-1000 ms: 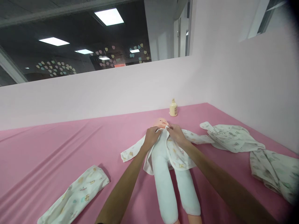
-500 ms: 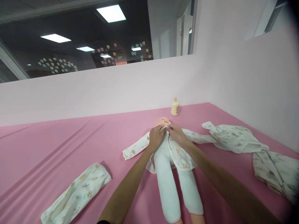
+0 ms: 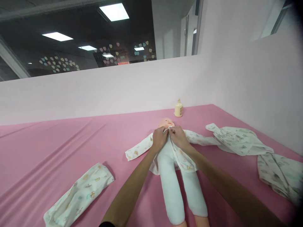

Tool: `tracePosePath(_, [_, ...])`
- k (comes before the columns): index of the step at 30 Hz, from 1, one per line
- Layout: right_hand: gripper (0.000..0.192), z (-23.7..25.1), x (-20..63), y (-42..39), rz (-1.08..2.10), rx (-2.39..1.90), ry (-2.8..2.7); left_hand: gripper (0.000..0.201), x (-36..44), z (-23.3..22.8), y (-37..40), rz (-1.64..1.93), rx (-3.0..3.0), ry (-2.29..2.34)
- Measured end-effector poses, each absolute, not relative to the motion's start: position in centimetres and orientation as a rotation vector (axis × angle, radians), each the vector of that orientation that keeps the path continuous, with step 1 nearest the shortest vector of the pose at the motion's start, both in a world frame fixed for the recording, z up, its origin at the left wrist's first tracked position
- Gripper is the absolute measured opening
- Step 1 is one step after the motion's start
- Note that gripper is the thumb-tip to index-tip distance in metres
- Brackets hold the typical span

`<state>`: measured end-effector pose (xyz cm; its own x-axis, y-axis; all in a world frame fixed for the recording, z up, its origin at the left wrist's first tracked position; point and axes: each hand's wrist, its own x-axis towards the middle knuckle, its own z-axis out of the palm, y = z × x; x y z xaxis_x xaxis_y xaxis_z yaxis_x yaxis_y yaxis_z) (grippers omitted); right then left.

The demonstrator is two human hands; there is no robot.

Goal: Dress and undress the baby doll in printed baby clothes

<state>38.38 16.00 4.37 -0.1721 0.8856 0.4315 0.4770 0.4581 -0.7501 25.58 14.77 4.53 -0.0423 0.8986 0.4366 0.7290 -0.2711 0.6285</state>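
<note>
A baby doll (image 3: 174,192) lies on its back with its head away from me, its body and legs in white cloth. It wears a white printed baby jacket (image 3: 186,160), both sleeves stretched out to the sides and the front hanging apart below the collar. At the neck, my left hand (image 3: 160,137) pinches the left edge of the jacket's collar. Close beside it, my right hand (image 3: 179,136) pinches the other collar edge, where a thin white tie loops up between the fingers. My hands cover the doll's neck and upper chest.
Folded printed cloth (image 3: 80,195) lies at the front left of the pink sheet (image 3: 59,148). On the right are a printed baby garment (image 3: 241,140) and another crumpled one (image 3: 281,173). A pump bottle (image 3: 178,108) stands behind the doll's head, near the white wall (image 3: 106,94).
Both hands stay at the collar with fingers pinched. The white tie now shows as a small loop between them. The view has shifted slightly.
</note>
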Motion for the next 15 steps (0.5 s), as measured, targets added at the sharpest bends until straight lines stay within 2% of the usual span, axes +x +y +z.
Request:
tracePosePath(4, [0.028,4.7,38.0,15.2,0.372,-1.163,-1.862,0.031,25.5,4.4,15.0,1.241,1.986,1.704])
tracePosePath(15, [0.028,4.8,37.2,13.2,0.367,-1.264,-1.829,0.032,25.0,4.1,15.4,1.317,1.831,1.485])
